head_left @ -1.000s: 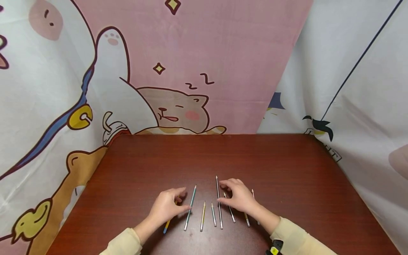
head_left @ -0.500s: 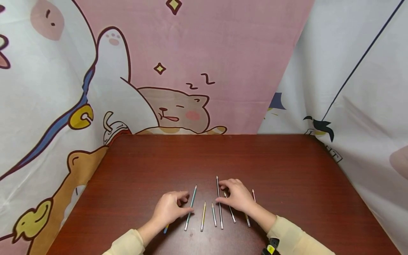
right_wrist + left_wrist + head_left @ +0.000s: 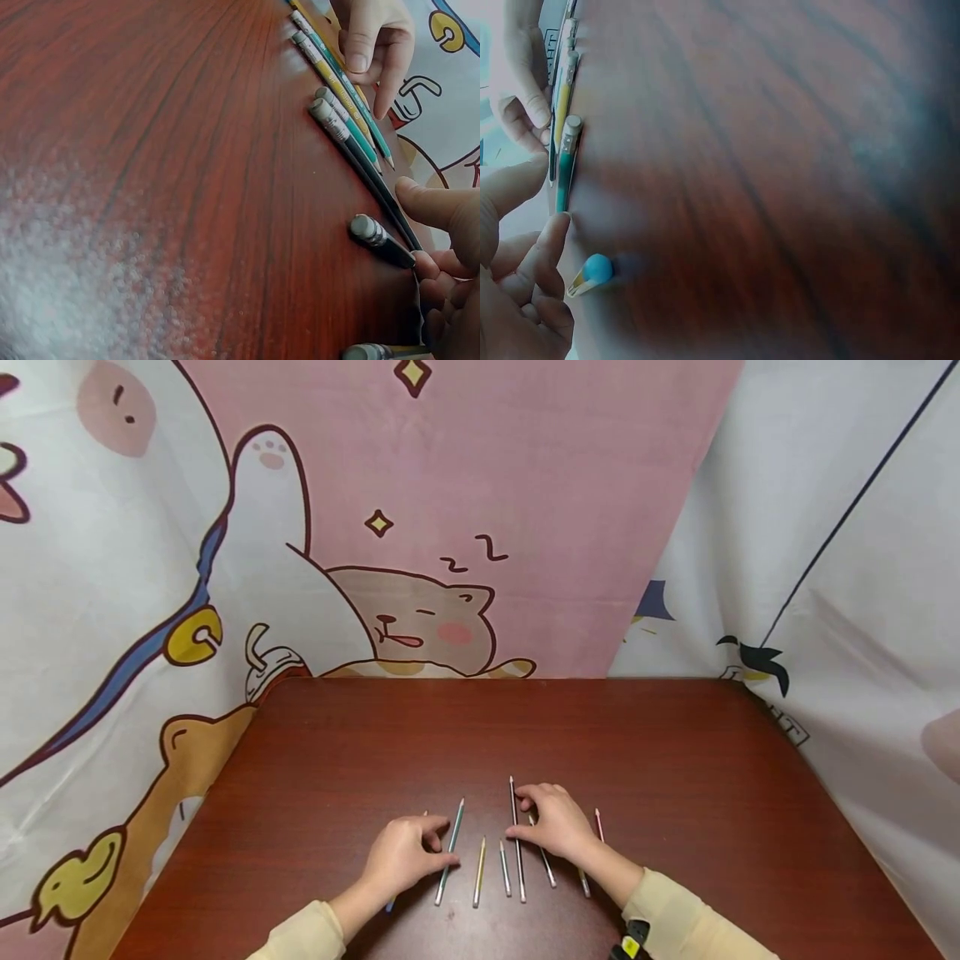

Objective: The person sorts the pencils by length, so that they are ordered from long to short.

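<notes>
Several pencils lie in a loose row on the table. My left hand (image 3: 402, 855) hovers over a blue-ended pencil (image 3: 391, 905), mostly hidden below it; the thumb overlaps a long green pencil (image 3: 454, 833). Thumb and fingers are spread apart, pinching nothing. A yellow pencil (image 3: 479, 875) and a short green pencil (image 3: 505, 870) lie between the hands. Beside a long black pencil (image 3: 518, 870) is my right hand (image 3: 558, 822), thumb across it in the head view, fingers loosely bent. Under that hand a short black pencil (image 3: 386, 244) shows its eraser end.
Right of the right hand, a pink-tipped pencil (image 3: 599, 823) and a yellow-and-dark pencil (image 3: 584, 883) are partly covered by the wrist. The brown wooden table (image 3: 675, 752) reaches back to a cartoon-printed cloth (image 3: 570, 527).
My left hand has shifted a little to the right, hiding more of the blue-ended pencil. The right hand has edged slightly left. The pencils lie as before.
</notes>
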The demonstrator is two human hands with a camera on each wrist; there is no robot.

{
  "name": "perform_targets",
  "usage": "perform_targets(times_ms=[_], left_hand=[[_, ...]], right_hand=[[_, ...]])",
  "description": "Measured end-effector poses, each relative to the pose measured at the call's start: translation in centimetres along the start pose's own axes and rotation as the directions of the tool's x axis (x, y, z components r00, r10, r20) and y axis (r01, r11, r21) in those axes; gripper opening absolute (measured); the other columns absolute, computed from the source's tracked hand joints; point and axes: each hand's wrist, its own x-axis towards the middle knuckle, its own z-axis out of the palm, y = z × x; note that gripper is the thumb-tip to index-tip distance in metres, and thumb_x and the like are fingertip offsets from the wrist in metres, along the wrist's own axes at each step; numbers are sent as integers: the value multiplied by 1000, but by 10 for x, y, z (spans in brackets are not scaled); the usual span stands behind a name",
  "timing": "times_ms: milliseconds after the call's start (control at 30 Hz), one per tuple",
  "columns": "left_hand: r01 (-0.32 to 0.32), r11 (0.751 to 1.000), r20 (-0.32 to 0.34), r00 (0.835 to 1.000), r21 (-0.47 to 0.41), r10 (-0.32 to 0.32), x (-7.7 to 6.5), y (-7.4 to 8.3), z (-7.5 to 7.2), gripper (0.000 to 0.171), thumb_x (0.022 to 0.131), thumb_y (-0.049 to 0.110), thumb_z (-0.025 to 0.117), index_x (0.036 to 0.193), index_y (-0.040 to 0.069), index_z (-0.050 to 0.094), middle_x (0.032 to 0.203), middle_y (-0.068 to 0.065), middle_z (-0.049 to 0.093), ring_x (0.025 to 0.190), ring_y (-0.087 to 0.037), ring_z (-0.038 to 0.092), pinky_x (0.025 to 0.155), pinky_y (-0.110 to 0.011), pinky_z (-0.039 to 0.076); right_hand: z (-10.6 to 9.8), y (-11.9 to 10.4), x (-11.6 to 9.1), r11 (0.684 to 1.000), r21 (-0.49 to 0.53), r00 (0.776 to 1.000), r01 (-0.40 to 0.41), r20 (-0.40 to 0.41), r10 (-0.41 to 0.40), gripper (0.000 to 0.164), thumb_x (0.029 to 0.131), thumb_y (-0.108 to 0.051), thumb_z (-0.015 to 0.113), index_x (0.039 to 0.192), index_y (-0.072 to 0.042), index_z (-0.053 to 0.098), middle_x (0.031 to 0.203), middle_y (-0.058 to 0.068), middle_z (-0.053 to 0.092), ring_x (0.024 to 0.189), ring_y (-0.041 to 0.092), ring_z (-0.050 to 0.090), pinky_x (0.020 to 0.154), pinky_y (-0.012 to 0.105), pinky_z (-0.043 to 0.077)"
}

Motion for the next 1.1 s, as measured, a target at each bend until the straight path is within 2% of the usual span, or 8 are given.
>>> perform_targets(times_ms=[167,400,867,1100], left_hand=[[11,1000,22,1000,-2,-11,0,1,2,50,68,31,89,111,10,74,64,23,58,58,5,50,55,-23,42],[24,999,35,999,36,-26,1,1,7,49,68,33,88,110,13,74,60,24,53,56,6,48,52,-23,41],[31,997,13,999,65,-32,1,5,7,45,67,31,89,107,15,75,59,25,56,57,5,53,51,-24,41],[39,993,-12,999,110,-38,3,6,8,42,66,32,88,103,18,75,58,27,54,55,5,51,49,-24,40]], right_hand=[[2,-1,1,1000,0,1000,-14,0,14,57,67,-35,89,111,-5,68,85,-9,59,90,22,58,84,40,46],[5,0,3,999,-29,1000,-22,-4,22,60,66,-37,89,112,-4,68,79,-12,57,87,20,59,80,37,47],[10,-3,6,998,-45,998,-45,-38,44,55,67,-35,89,110,-7,68,70,-16,55,79,16,58,73,35,47],[11,-5,9,997,-51,997,-59,-46,57,54,68,-33,89,110,-6,68,68,-17,54,76,15,58,67,33,47]])
